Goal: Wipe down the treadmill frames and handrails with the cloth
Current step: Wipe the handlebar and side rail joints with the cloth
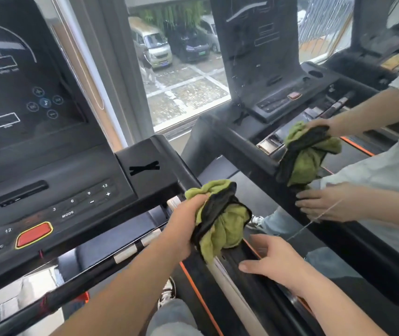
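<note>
Left hand point(183, 227) grips one cloth point(221, 225), right hand point(274, 261) touches one handrail point(232, 258)

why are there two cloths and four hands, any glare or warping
Head view: a mirror on the right doubles the cloth, the left hand gripping it and the open right hand. The wide lens bows the console edges, light from the window leaves a pale sheen on its screen, and the reflection looks slightly hazy.

Left hand point(187, 224) clenched, right hand point(274, 263) flat.
</note>
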Demonstrator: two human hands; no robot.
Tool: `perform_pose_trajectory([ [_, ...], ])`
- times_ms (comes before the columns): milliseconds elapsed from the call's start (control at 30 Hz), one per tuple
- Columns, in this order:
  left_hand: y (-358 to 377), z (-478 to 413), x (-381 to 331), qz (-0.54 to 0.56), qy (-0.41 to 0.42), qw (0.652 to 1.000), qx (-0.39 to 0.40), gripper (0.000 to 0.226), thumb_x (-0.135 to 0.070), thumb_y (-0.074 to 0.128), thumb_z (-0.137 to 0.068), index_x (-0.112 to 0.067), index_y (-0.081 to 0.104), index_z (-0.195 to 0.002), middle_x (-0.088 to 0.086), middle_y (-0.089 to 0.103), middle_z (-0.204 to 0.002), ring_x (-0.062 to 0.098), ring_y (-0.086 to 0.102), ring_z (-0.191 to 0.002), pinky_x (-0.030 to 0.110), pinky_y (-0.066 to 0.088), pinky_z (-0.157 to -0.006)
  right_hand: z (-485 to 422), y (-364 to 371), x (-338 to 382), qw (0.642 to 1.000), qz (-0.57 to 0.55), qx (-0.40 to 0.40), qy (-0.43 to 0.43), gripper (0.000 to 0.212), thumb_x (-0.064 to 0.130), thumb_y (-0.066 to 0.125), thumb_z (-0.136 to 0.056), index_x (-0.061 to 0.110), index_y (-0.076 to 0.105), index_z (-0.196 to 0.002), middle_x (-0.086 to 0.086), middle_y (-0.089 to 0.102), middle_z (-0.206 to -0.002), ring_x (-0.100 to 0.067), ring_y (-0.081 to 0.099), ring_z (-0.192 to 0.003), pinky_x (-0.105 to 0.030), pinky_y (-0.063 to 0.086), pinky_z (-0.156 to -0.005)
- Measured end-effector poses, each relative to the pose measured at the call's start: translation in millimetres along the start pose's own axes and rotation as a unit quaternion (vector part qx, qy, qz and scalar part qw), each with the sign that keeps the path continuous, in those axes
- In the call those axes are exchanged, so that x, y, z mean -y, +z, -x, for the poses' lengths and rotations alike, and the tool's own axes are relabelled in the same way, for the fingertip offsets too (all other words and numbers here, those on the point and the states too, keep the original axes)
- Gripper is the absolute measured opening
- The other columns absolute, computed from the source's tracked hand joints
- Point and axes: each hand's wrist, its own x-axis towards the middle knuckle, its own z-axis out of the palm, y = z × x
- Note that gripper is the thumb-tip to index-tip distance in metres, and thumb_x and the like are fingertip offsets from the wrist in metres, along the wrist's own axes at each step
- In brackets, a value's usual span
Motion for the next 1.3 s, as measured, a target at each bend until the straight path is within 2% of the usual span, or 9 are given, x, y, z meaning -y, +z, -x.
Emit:
perform_pose_trajectory([
  [67, -13.2, -20.6, -2.5, -0.053, 0.071, 0.991, -0.102, 0.025, -0.033, 0.073, -0.093, -0.021, 0.075, -0.114, 0.009, 0.075, -0.114, 0.029, 0.072, -0.106, 0.042, 0.058, -0.098, -0.3, 5.2, 10.1, 1.0, -0.006, -0.024, -0.006, 0.082, 0.044, 0.091, -0.067, 0.026, 0.061, -0.141, 0.015, 0.065, -0.136, -0.004, 0.061, -0.124, -0.027, 0.046, -0.106],
  [167, -29.2, -46.0, 14.0, -0.389, 0.208, 0.857, -0.265, 0.041, -0.053, 0.068, -0.09, -0.036, 0.062, -0.127, -0.004, 0.055, -0.122, 0.023, 0.059, -0.118, 0.039, 0.047, -0.104, -9.1, 17.2, 20.9, 0.999, 0.01, -0.05, -0.002, 0.082, 0.04, 0.083, -0.082, 0.019, 0.048, -0.152, 0.007, 0.056, -0.148, -0.009, 0.054, -0.135, -0.026, 0.04, -0.112],
  [367, -12.4, -35.6, 79.4, -0.622, 0.373, 0.674, -0.138, 0.053, -0.052, 0.064, -0.084, -0.035, 0.058, -0.134, 0.001, 0.051, -0.132, 0.027, 0.05, -0.117, 0.045, 0.048, -0.095, -45.1, 27.7, 41.3, 0.989, 0.129, -0.068, -0.017, 0.034, 0.031, 0.062, -0.078, 0.03, 0.063, -0.112, 0.008, 0.07, -0.11, -0.018, 0.066, -0.107, -0.043, 0.055, -0.094],
  [500, -49.0, -86.8, 39.6, -0.672, 0.442, 0.587, -0.089, 0.043, -0.042, 0.065, -0.083, -0.031, 0.064, -0.124, 0.01, 0.056, -0.122, 0.036, 0.054, -0.103, 0.048, 0.05, -0.082, -49.9, 25.1, 60.0, 0.983, 0.18, -0.033, 0.001, 0.06, 0.047, 0.07, -0.074, 0.034, 0.059, -0.132, 0.008, 0.068, -0.124, -0.019, 0.064, -0.116, -0.04, 0.054, -0.096],
  [767, -36.8, -101.9, 28.2, -0.606, 0.354, 0.675, -0.228, 0.045, -0.029, 0.078, -0.08, -0.027, 0.065, -0.122, 0.012, 0.053, -0.117, 0.036, 0.049, -0.096, 0.047, 0.05, -0.079, -56.3, 33.0, 57.0, 0.977, 0.193, -0.075, 0.051, 0.071, 0.042, 0.074, -0.087, 0.019, 0.045, -0.148, -0.001, 0.055, -0.144, -0.023, 0.052, -0.135, -0.039, 0.048, -0.106],
  [900, -25.1, -39.0, 90.2, -0.588, 0.397, 0.701, -0.077, 0.043, -0.029, 0.069, -0.079, -0.028, 0.06, -0.121, 0.007, 0.051, -0.117, 0.031, 0.052, -0.098, 0.041, 0.052, -0.081, -57.8, 24.4, 48.4, 0.978, 0.192, -0.076, 0.042, 0.04, 0.035, 0.075, -0.077, 0.024, 0.063, -0.114, 0.003, 0.059, -0.113, -0.024, 0.063, -0.113, -0.04, 0.054, -0.093],
  [1000, -43.8, -44.4, 76.0, -0.638, 0.449, 0.626, 0.007, 0.039, -0.032, 0.062, -0.083, -0.028, 0.062, -0.121, 0.009, 0.056, -0.113, 0.032, 0.055, -0.092, 0.04, 0.053, -0.076, -56.4, 21.5, 40.8, 0.983, 0.158, -0.087, 0.014, 0.059, 0.049, 0.087, -0.063, 0.029, 0.064, -0.115, 0.01, 0.056, -0.106, -0.019, 0.064, -0.106, -0.042, 0.054, -0.09],
  [1100, -54.9, -88.3, 25.3, -0.679, 0.466, 0.563, -0.063, 0.032, -0.034, 0.061, -0.085, -0.026, 0.067, -0.115, 0.012, 0.058, -0.103, 0.035, 0.054, -0.084, 0.044, 0.052, -0.065, -49.5, 21.8, 38.2, 0.977, 0.18, -0.119, -0.003, 0.083, 0.067, 0.082, -0.066, 0.032, 0.054, -0.136, 0.01, 0.055, -0.124, -0.015, 0.056, -0.121, -0.042, 0.053, -0.093],
  [1300, -30.3, -83.3, 40.5, -0.6, 0.338, 0.687, -0.232, 0.041, -0.03, 0.073, -0.087, -0.027, 0.065, -0.127, 0.013, 0.051, -0.107, 0.037, 0.052, -0.094, 0.043, 0.053, -0.072, -16.3, 14.1, 21.6, 0.978, 0.193, -0.071, 0.041, 0.102, 0.073, 0.073, -0.074, 0.026, 0.036, -0.156, 0.007, 0.046, -0.152, -0.014, 0.048, -0.139, -0.039, 0.047, -0.108],
])
